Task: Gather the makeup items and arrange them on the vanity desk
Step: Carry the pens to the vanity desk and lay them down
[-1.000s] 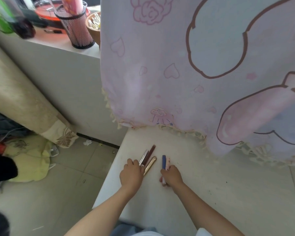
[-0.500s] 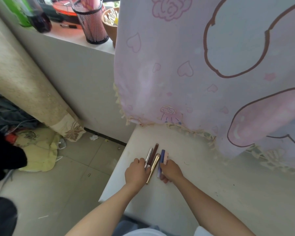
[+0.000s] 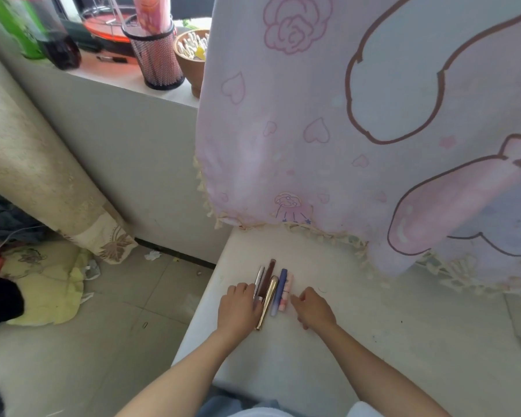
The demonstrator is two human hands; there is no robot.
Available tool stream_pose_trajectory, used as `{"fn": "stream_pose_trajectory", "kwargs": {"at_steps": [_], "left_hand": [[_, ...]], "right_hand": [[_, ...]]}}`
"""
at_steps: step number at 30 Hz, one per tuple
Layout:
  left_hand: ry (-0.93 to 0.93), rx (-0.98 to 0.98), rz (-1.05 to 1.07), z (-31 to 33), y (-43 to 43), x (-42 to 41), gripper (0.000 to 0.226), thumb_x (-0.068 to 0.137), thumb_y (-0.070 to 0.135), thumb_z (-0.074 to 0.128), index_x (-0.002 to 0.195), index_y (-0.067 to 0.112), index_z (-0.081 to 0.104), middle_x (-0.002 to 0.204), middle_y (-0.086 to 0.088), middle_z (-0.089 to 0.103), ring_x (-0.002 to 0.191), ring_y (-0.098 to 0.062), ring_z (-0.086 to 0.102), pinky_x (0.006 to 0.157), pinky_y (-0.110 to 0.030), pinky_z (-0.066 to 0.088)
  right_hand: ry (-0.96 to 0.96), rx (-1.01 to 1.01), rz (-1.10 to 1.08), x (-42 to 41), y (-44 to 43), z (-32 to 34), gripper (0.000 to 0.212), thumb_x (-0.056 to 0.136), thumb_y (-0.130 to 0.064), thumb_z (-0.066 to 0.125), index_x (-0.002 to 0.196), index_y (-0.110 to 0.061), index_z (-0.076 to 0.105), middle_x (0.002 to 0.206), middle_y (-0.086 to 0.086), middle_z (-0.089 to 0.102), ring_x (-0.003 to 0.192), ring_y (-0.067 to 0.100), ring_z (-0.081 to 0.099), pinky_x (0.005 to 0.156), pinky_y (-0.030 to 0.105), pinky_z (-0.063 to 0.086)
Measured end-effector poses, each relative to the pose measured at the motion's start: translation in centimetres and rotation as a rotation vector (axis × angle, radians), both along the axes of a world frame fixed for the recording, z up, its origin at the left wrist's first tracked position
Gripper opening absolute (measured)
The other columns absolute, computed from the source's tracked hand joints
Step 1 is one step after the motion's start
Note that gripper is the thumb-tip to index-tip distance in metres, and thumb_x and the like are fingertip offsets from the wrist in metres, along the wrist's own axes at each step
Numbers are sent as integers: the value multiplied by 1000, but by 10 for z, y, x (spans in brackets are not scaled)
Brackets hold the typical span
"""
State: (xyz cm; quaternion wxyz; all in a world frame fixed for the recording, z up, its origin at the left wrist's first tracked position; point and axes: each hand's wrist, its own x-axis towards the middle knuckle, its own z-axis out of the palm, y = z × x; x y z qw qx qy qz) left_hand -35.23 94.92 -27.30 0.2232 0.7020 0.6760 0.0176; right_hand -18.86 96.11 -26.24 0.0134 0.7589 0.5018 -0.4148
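Several slim makeup sticks lie side by side on the white vanity desk: a silver one, a dark brown one, a gold one, a blue one and a pink one. My left hand rests against the left side of the row, its fingers curled and touching the silver and brown sticks. My right hand lies just right of the pink stick, fingers loosely apart, holding nothing.
A pink printed curtain hangs over the back of the desk. On the window ledge stand a black mesh pen cup, a brown bowl and dark bottles. A beige curtain and clutter lie on the tiled floor at left.
Both hands pushed the blue and pink sticks against the other three, closing the gap. My right hand has since drawn back to the right, off the sticks.
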Motion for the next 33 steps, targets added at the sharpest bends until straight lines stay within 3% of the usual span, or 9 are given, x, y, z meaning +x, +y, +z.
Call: {"fn": "stream_pose_trajectory", "kwargs": {"at_steps": [5,8,11,13,16,23,26,29,33], "left_hand": [[-43,73,-66,5,1,-2,34,91,31,37,119,18,50,118,0,57,109,-24,51,84,-31,40],[-117,168,-165,8,-3,7,33,86,30,47,114,16,57,106,-4,65,99,-30,59,74,-36,46],[-146,153,-321,8,-12,22,37,89,30,43,121,13,53,120,-4,58,111,-27,53,87,-35,42],[-190,161,-436,8,-20,33,40,82,32,41,107,11,63,106,-6,67,95,-28,64,77,-37,52],[-151,189,-572,4,-39,51,41,72,37,41,90,15,70,87,-3,72,76,-21,70,61,-32,56],[-66,213,-749,13,-92,86,42,70,40,36,85,22,71,84,4,73,72,-14,69,56,-25,54],[-43,238,-754,12,-122,101,42,70,40,36,85,22,71,85,3,73,72,-15,69,56,-25,55],[-13,240,-700,5,-160,124,42,69,39,36,84,21,71,85,3,72,74,-16,69,56,-26,54],[23,254,-641,-7,-225,169,33,67,37,45,84,20,69,83,3,71,73,-17,68,56,-27,54]], "right_hand": [[-190,167,154,26,-37,17,36,94,-35,40,121,-12,44,122,6,53,109,21,52,79,28,42],[-300,198,202,38,-65,21,44,94,-38,39,132,-16,37,136,4,42,123,20,41,94,29,38],[-339,165,153,46,-101,23,51,94,-41,37,140,-19,28,150,4,26,136,20,27,108,30,27],[-355,131,97,49,-125,25,54,95,-43,36,143,-21,23,155,4,15,142,20,16,113,33,18],[-391,85,0,56,-163,24,56,95,-44,34,144,-23,20,156,4,11,144,20,11,115,34,14],[-429,74,-140,87,-239,16,53,93,-38,40,142,-20,29,154,7,20,143,20,18,113,36,20],[-498,186,-104,109,-271,5,39,76,-41,53,105,-19,67,116,12,65,109,26,63,82,40,53],[-576,181,-42,139,-304,-9,41,60,-51,47,77,-24,72,84,1,74,78,17,72,58,28,57],[-552,165,-15,190,-347,-15,45,64,-47,67,99,-20,70,110,5,69,102,22,67,76,36,56]]}}
